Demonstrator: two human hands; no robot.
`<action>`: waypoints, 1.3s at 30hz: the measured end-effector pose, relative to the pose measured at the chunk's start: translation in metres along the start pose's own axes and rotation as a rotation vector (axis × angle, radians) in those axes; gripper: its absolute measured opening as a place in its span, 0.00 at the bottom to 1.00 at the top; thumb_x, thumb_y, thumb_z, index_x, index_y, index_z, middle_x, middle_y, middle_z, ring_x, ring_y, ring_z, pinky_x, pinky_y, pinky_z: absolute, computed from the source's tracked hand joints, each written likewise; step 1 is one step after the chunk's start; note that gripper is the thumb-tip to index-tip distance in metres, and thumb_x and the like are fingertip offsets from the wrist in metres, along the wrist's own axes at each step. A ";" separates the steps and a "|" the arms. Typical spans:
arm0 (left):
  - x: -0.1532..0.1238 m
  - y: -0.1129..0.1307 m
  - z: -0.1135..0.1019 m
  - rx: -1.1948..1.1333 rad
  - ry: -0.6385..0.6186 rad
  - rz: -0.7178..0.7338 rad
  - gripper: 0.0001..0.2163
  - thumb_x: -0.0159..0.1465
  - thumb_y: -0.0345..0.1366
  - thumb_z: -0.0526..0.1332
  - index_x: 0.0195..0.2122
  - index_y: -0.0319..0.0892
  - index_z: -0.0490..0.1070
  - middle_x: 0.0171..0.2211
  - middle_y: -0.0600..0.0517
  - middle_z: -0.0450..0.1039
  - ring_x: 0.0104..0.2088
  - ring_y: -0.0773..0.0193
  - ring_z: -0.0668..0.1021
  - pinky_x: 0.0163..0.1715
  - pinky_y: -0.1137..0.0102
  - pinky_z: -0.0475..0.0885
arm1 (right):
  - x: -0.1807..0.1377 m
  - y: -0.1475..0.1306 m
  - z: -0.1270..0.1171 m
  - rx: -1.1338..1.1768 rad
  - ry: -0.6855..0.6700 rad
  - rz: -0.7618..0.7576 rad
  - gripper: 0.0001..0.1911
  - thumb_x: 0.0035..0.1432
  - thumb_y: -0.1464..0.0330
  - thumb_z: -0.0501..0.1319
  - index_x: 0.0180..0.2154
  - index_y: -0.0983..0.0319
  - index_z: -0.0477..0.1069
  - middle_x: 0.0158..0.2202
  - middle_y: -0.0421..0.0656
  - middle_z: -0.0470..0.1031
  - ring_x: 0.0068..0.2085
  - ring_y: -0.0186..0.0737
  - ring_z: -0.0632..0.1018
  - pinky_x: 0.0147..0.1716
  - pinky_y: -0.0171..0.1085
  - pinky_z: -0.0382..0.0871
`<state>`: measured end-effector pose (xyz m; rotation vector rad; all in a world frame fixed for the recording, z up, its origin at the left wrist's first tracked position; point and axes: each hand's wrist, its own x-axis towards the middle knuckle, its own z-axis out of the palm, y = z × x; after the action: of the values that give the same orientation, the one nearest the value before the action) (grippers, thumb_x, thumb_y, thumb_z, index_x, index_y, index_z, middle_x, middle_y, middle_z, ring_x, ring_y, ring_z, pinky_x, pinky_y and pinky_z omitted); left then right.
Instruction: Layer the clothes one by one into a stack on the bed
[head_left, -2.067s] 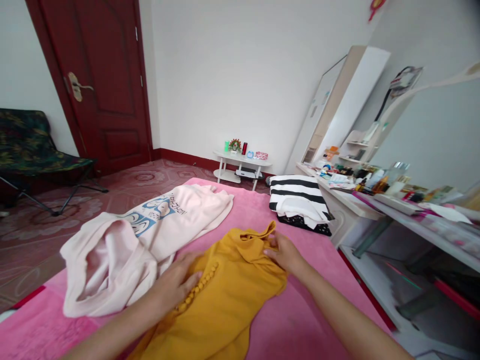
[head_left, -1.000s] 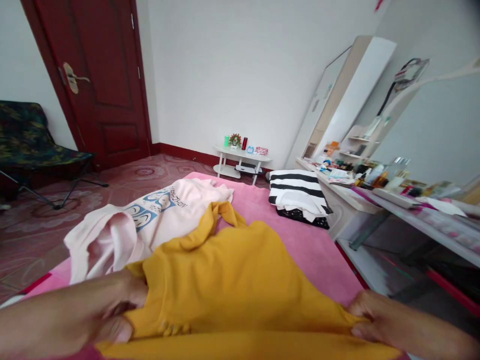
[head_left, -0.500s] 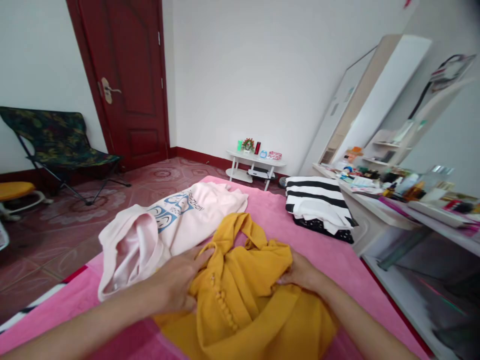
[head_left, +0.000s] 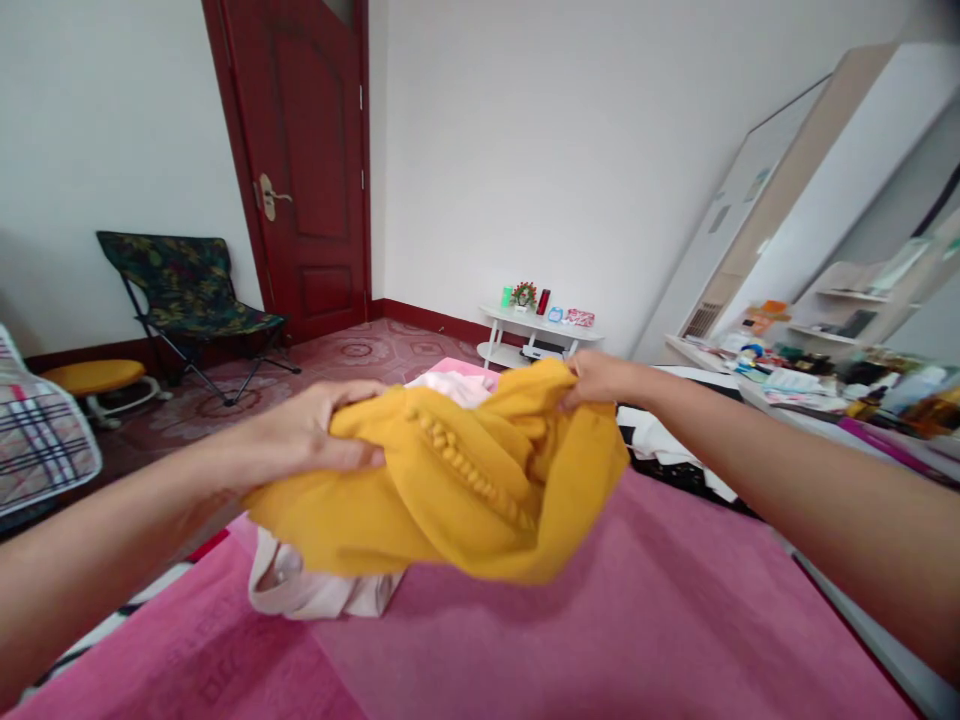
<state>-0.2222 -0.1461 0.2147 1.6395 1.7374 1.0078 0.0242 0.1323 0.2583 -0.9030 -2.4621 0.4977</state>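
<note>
Yellow top (head_left: 450, 490) hangs bunched above the pink bed (head_left: 600, 620), left hand (head_left: 307, 440) and right hand (head_left: 600, 378) each with grip clamped on it; holding the edges level would let it fall flat.

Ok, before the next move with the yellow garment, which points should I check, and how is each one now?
1. Left hand grips the yellow garment: ok.
2. Right hand grips its other end: ok.
3. Garment lifted free of the pink blanket: ok, it hangs bunched above it.
4. Garment spread flat and smooth: not ok, it is crumpled between the hands.
5. Pink sweatshirt away from the garment: not ok, it lies directly below it.
6. Row of small balls untangled: cannot tell.
</note>
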 end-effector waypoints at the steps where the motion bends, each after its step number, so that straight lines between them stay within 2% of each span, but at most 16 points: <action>1: 0.006 -0.005 -0.013 0.116 0.148 0.003 0.27 0.52 0.47 0.65 0.52 0.43 0.67 0.45 0.51 0.74 0.40 0.55 0.77 0.37 0.67 0.73 | 0.015 -0.005 0.000 -0.071 0.125 -0.037 0.16 0.36 0.73 0.70 0.33 0.64 0.77 0.30 0.41 0.76 0.35 0.45 0.76 0.39 0.41 0.70; 3: 0.015 -0.027 -0.027 0.480 0.416 -0.039 0.29 0.52 0.49 0.65 0.52 0.41 0.66 0.44 0.49 0.74 0.38 0.55 0.77 0.38 0.65 0.71 | 0.029 -0.008 0.010 -0.231 0.312 -0.119 0.21 0.48 0.68 0.65 0.47 0.60 0.72 0.46 0.45 0.73 0.44 0.47 0.74 0.47 0.44 0.66; 5: 0.021 -0.062 -0.022 0.803 0.454 -0.141 0.27 0.54 0.49 0.62 0.51 0.39 0.66 0.39 0.47 0.75 0.34 0.55 0.76 0.36 0.63 0.70 | 0.022 0.001 0.033 -0.306 0.397 -0.189 0.22 0.57 0.68 0.58 0.54 0.58 0.65 0.54 0.47 0.66 0.48 0.46 0.72 0.50 0.43 0.65; 8: 0.019 -0.124 0.017 0.976 0.202 -0.206 0.22 0.57 0.46 0.58 0.51 0.41 0.68 0.42 0.44 0.74 0.37 0.52 0.77 0.37 0.62 0.71 | -0.010 0.043 0.075 -0.426 0.184 -0.179 0.22 0.58 0.70 0.55 0.55 0.58 0.64 0.56 0.47 0.64 0.53 0.44 0.69 0.52 0.40 0.63; 11: 0.009 -0.169 0.062 1.112 0.277 -0.101 0.23 0.61 0.44 0.52 0.53 0.36 0.69 0.55 0.37 0.64 0.53 0.45 0.69 0.50 0.58 0.66 | -0.045 0.104 0.089 -0.627 0.035 -0.025 0.24 0.53 0.69 0.61 0.53 0.59 0.66 0.59 0.47 0.62 0.58 0.46 0.64 0.56 0.41 0.58; 14: 0.001 -0.180 0.082 1.172 0.359 -0.073 0.25 0.63 0.44 0.46 0.53 0.32 0.68 0.57 0.34 0.60 0.56 0.43 0.66 0.55 0.56 0.61 | -0.069 0.161 0.057 -0.731 0.148 0.175 0.24 0.53 0.69 0.61 0.53 0.65 0.66 0.59 0.56 0.61 0.59 0.54 0.62 0.56 0.48 0.55; 17: -0.001 -0.174 0.082 1.201 0.343 -0.089 0.27 0.64 0.45 0.44 0.55 0.31 0.67 0.55 0.35 0.62 0.56 0.45 0.66 0.56 0.57 0.60 | -0.086 0.206 0.005 -0.813 0.389 0.422 0.25 0.58 0.68 0.55 0.56 0.69 0.60 0.62 0.64 0.53 0.62 0.63 0.54 0.54 0.59 0.52; 19: -0.001 -0.171 0.080 1.222 0.319 -0.100 0.27 0.64 0.45 0.42 0.56 0.32 0.66 0.56 0.36 0.63 0.56 0.47 0.65 0.57 0.57 0.59 | -0.096 0.231 -0.023 -0.785 0.500 0.655 0.27 0.59 0.64 0.54 0.58 0.69 0.56 0.61 0.67 0.53 0.62 0.65 0.53 0.52 0.61 0.54; 22: -0.001 -0.170 0.080 1.246 0.306 -0.104 0.27 0.64 0.44 0.41 0.55 0.31 0.66 0.56 0.36 0.63 0.56 0.47 0.65 0.58 0.57 0.58 | -0.110 0.259 -0.046 -0.637 0.479 0.939 0.35 0.55 0.58 0.60 0.58 0.72 0.56 0.55 0.70 0.61 0.57 0.67 0.64 0.47 0.55 0.62; 24: 0.000 -0.170 0.081 1.251 0.311 -0.101 0.28 0.63 0.44 0.41 0.53 0.31 0.67 0.56 0.35 0.63 0.56 0.46 0.65 0.58 0.57 0.57 | -0.119 0.268 -0.048 -0.560 0.388 0.971 0.37 0.52 0.58 0.62 0.56 0.74 0.58 0.50 0.71 0.67 0.51 0.66 0.70 0.42 0.51 0.65; 27: 0.000 -0.168 0.083 1.257 0.322 -0.099 0.27 0.64 0.44 0.40 0.53 0.30 0.67 0.54 0.34 0.64 0.55 0.45 0.66 0.58 0.56 0.56 | -0.128 0.267 -0.044 -0.548 0.328 0.930 0.28 0.53 0.63 0.62 0.52 0.73 0.65 0.46 0.68 0.71 0.48 0.63 0.74 0.40 0.48 0.67; 30: -0.001 -0.163 0.086 1.247 0.316 -0.112 0.27 0.64 0.43 0.40 0.53 0.29 0.66 0.54 0.34 0.64 0.55 0.46 0.65 0.57 0.57 0.57 | -0.130 0.254 -0.045 -0.575 0.354 0.876 0.17 0.55 0.68 0.58 0.45 0.70 0.71 0.43 0.66 0.73 0.46 0.62 0.75 0.39 0.49 0.66; 33: -0.001 -0.161 0.085 1.227 0.287 -0.122 0.26 0.64 0.42 0.42 0.53 0.29 0.66 0.55 0.33 0.63 0.56 0.46 0.65 0.57 0.57 0.57 | -0.116 0.229 -0.054 -0.563 0.404 0.801 0.13 0.56 0.67 0.56 0.38 0.68 0.73 0.39 0.63 0.74 0.44 0.61 0.75 0.37 0.49 0.66; 35: 0.002 -0.160 0.080 1.206 0.249 -0.098 0.24 0.65 0.42 0.44 0.52 0.30 0.67 0.55 0.34 0.62 0.56 0.46 0.65 0.57 0.57 0.56 | -0.101 0.199 -0.058 -0.550 0.444 0.720 0.12 0.56 0.65 0.55 0.35 0.66 0.73 0.37 0.58 0.75 0.42 0.56 0.75 0.36 0.45 0.67; 38: 0.009 -0.143 0.065 1.103 0.193 -0.081 0.21 0.62 0.42 0.50 0.50 0.33 0.69 0.53 0.37 0.66 0.51 0.47 0.69 0.54 0.56 0.60 | -0.097 0.129 -0.045 -0.419 0.476 0.521 0.10 0.56 0.63 0.54 0.30 0.62 0.69 0.28 0.44 0.74 0.32 0.41 0.75 0.29 0.36 0.66; 39: 0.012 -0.132 0.059 1.042 0.216 -0.097 0.20 0.60 0.42 0.53 0.48 0.35 0.70 0.51 0.39 0.68 0.50 0.48 0.70 0.52 0.57 0.62 | -0.106 0.101 -0.033 -0.205 0.478 0.385 0.10 0.56 0.64 0.55 0.28 0.62 0.68 0.23 0.42 0.72 0.26 0.38 0.73 0.25 0.34 0.64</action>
<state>-0.2530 -0.1228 0.0744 2.0073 2.7114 0.1759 0.1643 0.1388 0.2059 -1.4088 -1.9324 0.1245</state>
